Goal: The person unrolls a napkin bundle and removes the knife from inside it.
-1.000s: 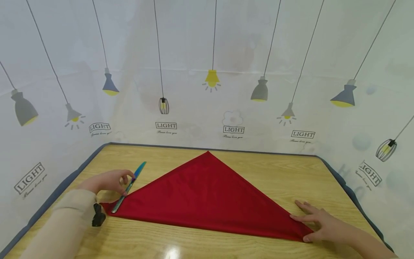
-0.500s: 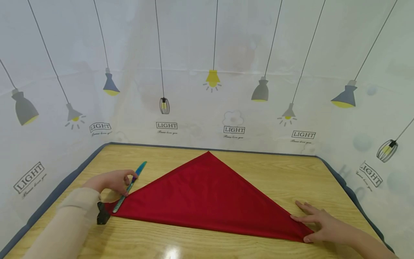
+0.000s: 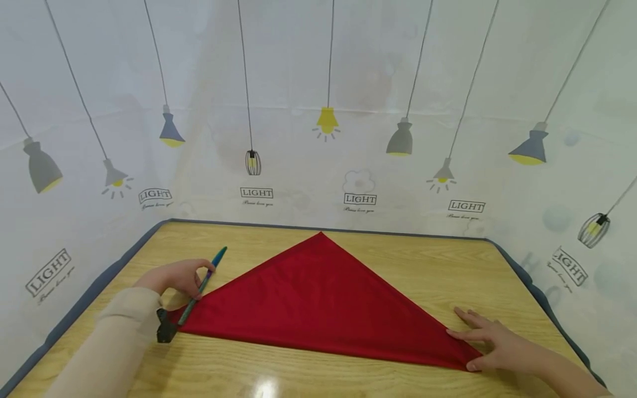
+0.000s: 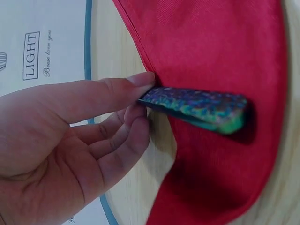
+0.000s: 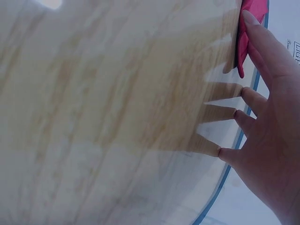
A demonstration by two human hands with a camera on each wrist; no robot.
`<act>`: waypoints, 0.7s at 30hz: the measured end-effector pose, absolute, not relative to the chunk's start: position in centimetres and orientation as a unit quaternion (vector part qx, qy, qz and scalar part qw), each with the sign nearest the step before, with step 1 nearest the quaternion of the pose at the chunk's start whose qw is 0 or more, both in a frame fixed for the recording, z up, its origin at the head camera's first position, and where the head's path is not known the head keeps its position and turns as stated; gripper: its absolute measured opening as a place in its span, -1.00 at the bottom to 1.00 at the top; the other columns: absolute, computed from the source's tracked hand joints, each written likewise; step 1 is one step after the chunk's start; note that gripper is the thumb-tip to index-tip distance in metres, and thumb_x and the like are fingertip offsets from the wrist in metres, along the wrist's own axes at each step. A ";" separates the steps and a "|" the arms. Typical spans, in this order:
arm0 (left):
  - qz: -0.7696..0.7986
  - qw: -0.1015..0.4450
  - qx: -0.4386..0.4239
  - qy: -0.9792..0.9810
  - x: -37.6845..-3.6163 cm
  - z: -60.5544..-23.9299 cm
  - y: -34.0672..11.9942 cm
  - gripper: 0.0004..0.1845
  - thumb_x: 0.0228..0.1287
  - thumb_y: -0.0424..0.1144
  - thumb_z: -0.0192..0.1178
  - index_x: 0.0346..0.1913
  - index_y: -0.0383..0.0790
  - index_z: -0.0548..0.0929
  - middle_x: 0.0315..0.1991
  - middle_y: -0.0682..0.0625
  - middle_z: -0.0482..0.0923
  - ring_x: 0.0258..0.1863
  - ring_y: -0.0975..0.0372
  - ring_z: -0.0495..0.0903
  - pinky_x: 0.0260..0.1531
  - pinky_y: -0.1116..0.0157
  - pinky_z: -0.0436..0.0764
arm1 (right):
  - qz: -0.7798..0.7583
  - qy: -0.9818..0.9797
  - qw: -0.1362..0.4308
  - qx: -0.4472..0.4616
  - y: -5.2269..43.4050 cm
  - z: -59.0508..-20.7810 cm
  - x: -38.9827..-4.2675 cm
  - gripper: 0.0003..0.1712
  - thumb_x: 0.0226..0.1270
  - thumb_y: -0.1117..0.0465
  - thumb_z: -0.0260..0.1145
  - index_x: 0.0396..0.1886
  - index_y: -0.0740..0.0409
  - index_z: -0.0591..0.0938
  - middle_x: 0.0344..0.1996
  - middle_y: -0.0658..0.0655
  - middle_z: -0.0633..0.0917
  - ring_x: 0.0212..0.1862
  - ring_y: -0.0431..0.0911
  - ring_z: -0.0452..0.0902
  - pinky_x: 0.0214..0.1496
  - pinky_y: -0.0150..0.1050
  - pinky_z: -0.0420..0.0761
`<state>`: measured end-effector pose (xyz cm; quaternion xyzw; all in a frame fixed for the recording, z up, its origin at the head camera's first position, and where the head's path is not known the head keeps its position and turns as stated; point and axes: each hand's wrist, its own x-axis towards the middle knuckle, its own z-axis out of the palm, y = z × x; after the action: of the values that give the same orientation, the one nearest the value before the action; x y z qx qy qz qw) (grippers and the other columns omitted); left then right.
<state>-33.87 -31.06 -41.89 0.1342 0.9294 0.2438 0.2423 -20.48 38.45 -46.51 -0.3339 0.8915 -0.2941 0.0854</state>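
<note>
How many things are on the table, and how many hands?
Red cloth: 1
Shiny blue-green knife: 1
Hands: 2, the left hand and the right hand
Total: 4

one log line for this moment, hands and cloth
left hand: holds iridescent knife at left corner of red cloth | right hand: flat, pressing right corner | cloth: triangle on wooden table

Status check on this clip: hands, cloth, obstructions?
Left hand pinches iridescent knife, blade lying on the cloth's left corner. Right hand flat, pressing right corner. Red cloth folded in a triangle. Nothing in the way.
</note>
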 end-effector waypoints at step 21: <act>0.349 0.199 0.164 0.901 -35.2 -40.8 -30.3 -0.17 0.07 -0.53 0.36 0.39 -0.45 0.17 -0.23 -0.25 0.63 -0.29 0.14 0.63 -0.30 0.22 0.62 | -0.306 0.884 0.073 -0.345 38.6 -46.7 -20.4 -0.32 0.14 0.18 0.47 0.31 -0.10 0.54 0.41 -0.46 -0.03 0.29 -0.71 -0.41 -0.24 0.71 -0.12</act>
<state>-35.24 -30.26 -40.84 0.1644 0.9007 0.3494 0.1992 -20.40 38.57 -46.68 -0.3455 0.8842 -0.3058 0.0728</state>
